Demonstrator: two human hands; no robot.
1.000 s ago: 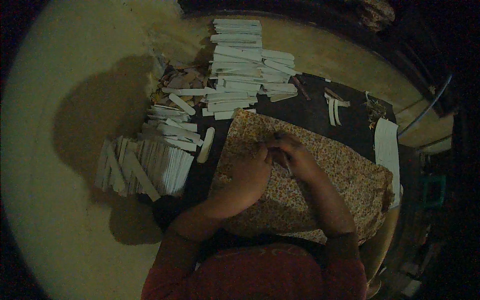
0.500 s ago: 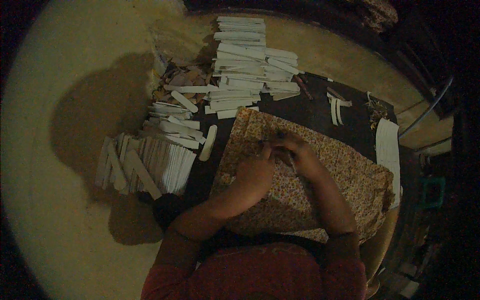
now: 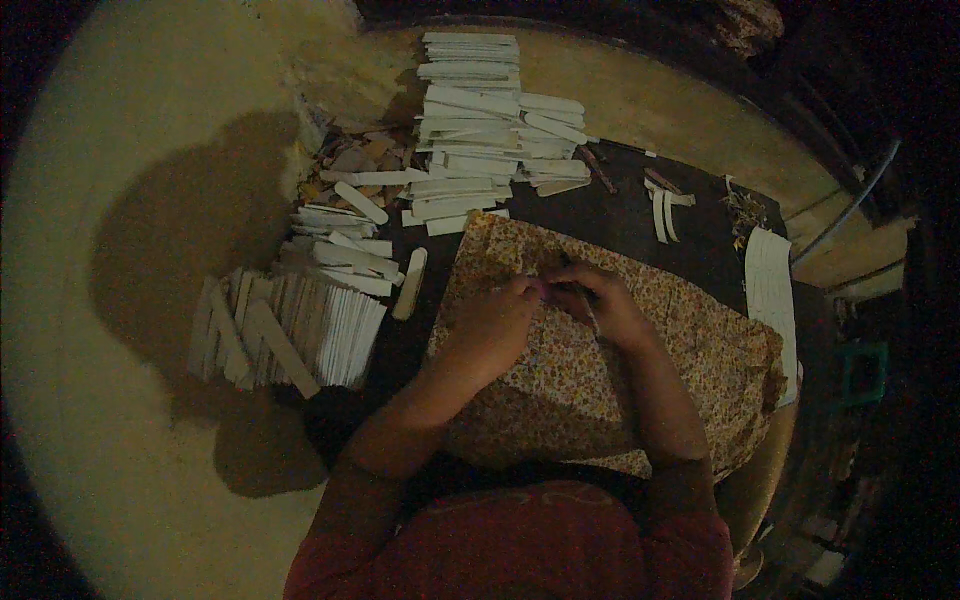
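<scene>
Above a floral-print cloth (image 3: 570, 390), both my hands meet at the fingertips. My left hand (image 3: 503, 318) is closed in a pinch, its fingertips touching those of the other hand. My right hand (image 3: 608, 305) is bent inward with its fingers curled. A small, dark, purplish spot shows where the fingertips join, too dim and small to name. Below the right fingers a thin, pale sliver shows, and I cannot tell what it is. The cloth spreads over the near part of the dark table (image 3: 620, 215) and toward my lap.
Stacked white strips (image 3: 470, 130) stand at the far side. Upright packed strips (image 3: 345, 335) sit at the left, near one loose strip (image 3: 410, 284). Brown scraps (image 3: 355, 155) lie behind. Curved white strips (image 3: 662, 215) and a white stack (image 3: 770, 280) are at right. A wall (image 3: 60, 330) borders the left.
My left hand has shifted slightly left and down, and the right fingers have moved slightly. The whole view has shifted a little. Both hands stay together over the cloth.
</scene>
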